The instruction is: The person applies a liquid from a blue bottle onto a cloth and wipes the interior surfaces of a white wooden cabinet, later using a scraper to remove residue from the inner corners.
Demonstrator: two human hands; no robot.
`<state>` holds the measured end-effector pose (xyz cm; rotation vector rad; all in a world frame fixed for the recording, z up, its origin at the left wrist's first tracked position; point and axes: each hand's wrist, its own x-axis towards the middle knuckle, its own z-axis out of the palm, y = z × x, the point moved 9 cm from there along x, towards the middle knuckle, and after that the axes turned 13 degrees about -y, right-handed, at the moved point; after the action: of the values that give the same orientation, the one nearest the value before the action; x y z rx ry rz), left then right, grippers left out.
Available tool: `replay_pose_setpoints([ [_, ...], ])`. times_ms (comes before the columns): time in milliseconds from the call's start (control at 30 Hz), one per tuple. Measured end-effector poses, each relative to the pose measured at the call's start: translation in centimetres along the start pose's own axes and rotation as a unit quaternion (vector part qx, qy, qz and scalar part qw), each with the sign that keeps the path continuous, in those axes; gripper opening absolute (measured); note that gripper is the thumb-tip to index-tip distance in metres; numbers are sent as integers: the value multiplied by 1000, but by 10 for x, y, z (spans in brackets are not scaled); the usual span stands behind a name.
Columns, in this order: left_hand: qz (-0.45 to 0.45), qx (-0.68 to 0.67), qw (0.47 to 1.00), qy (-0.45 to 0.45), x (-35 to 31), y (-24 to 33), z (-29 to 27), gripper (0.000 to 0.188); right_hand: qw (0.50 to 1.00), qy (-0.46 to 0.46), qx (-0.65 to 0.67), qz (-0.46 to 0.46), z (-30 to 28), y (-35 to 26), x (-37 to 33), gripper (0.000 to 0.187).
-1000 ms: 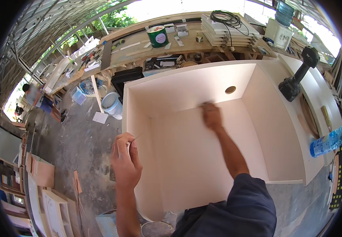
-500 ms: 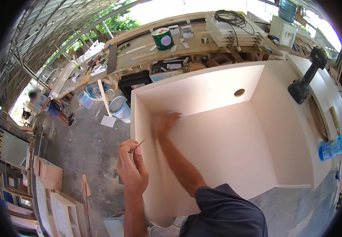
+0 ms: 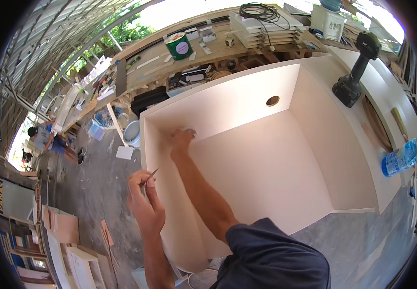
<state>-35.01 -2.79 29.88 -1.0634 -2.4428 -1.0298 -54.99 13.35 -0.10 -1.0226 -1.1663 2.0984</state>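
My left hand (image 3: pixel 145 204) is raised beside the left wall of a large open white box or cabinet (image 3: pixel 261 168). Thumb and fingers pinch a thin, pointed sliver-like blade (image 3: pixel 154 173), its tip up and to the right. Deep in the box, my right hand (image 3: pixel 183 139) reaches to the far left corner, against the inner wall. Its fingers look bent round something small and greyish that I cannot make out. A round hole (image 3: pixel 273 100) pierces the far wall.
On the box's right side lie a black cordless drill (image 3: pixel 355 72), a blue-capped water bottle (image 3: pixel 403 155) and a wooden-handled tool (image 3: pixel 399 120). Behind stands a cluttered workbench (image 3: pixel 145 72) with a green can (image 3: pixel 178 46). A bucket (image 3: pixel 132 133) is left; another person (image 3: pixel 54 139) stands farther off.
The view has shifted, so the box and bench sit lower left to upper left in the picture. My right hand, smeared before, shows more sharply in the same corner; my left still pinches the blade.
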Motion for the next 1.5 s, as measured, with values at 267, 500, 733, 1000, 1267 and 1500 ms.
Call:
replay_pose_setpoints([
  [267, -1, -5, 1000, 15, 7, 8, 3, 10, 785, -16, -616, 61, -13, -27, 40, 67],
  [500, -21, 26, 999, 8, -8, 1, -19, 11, 682, -180, -704, 81, 9, -27, -5, 64],
  [733, -89, -54, 994, 32, -7, -2, -13, 9, 996, -11, -46, -74, 4, 1, 26, 86],
  [1000, -41, 39, 998, 24, -17, -6, -28, 12, 981, -126, -48, -142, 15, -12, -59, 94],
  [1267, -42, 74, 996, 8, -18, -3, -26, 10, 963, -236, -29, -126, 23, -38, -99, 89],
  [1500, -42, 105, 994, -2, -9, 5, -14, 8, 996, -40, 2, -78, -16, -7, -37, 85],
])
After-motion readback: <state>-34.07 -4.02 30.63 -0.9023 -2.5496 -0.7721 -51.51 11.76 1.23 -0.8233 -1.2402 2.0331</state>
